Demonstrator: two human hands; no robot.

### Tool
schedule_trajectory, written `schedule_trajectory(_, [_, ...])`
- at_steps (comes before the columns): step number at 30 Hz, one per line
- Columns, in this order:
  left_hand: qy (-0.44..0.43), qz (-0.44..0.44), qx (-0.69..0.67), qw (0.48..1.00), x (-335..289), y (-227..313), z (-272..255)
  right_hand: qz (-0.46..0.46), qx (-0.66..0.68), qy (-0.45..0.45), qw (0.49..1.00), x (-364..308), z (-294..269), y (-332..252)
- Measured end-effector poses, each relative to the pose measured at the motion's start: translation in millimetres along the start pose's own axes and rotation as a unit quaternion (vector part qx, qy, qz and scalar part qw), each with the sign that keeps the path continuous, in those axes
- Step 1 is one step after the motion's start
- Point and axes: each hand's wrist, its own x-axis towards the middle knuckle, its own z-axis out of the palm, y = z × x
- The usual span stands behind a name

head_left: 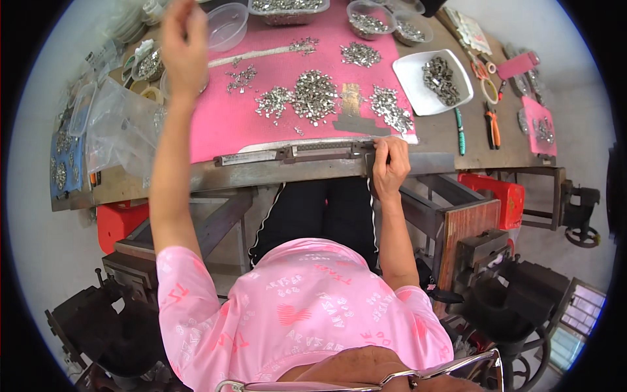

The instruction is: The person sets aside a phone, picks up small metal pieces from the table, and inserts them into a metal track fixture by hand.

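Slotted metal rail point(320, 151) at the front edge of a workbench point(431, 161), seen from above. The rail lies lengthwise along the near border of a pink mat point(261, 134). The right hand point(390, 163) rests at its right end, fingers curled in and close together; whether they pinch the rail or merely press on it cannot be told. The left hand point(186, 49) is raised over the mat's far left, beside a clear round tub point(226, 27); motion blur hides whether its fingers are spread or hold anything. Sound handling would likely have the right hand steady the rail at its end, level with the bench edge, and the left return low and from the side, so that no sleeve or wrist sweeps the loose pieces.

Surroundings: the largest heap of small metal pieces point(315, 96) lies behind the rail, with a smaller heap point(274, 102) just to its left and another point(391, 109) to the right. A flat grey strip point(360, 125) lies between heap and rail and probably obstructs a straight pull toward the edge. A white tray point(410, 72) stands at the mat's right; beyond it are a green-handled tool point(460, 134) and orange-handled pliers point(494, 130). A clear plastic bag point(121, 134) crowds the left side.
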Motion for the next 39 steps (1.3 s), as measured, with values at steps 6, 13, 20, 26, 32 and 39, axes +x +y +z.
schedule_trajectory(6, [-0.237,0.049,0.018,0.970,-199,75,-4,0.076,0.034,-0.021,0.996,7,-24,8])
schedule_trajectory(13, [-0.223,0.018,0.084,0.971,-231,72,10,-0.054,-0.089,-0.068,0.992,31,-33,33])
schedule_trajectory(20, [-0.219,0.018,0.083,0.972,-235,71,12,-0.067,-0.122,-0.130,0.982,35,-29,33])
schedule_trajectory(26, [-0.223,0.015,0.096,0.970,-233,72,14,-0.050,-0.122,-0.117,0.984,38,-32,37])
schedule_trajectory(32, [-0.218,0.015,0.093,0.971,-235,72,14,-0.054,-0.152,-0.130,0.978,41,-19,39])
schedule_trajectory(39, [-0.217,0.015,0.102,0.971,-234,72,14,-0.063,-0.188,-0.136,0.971,42,-17,36])
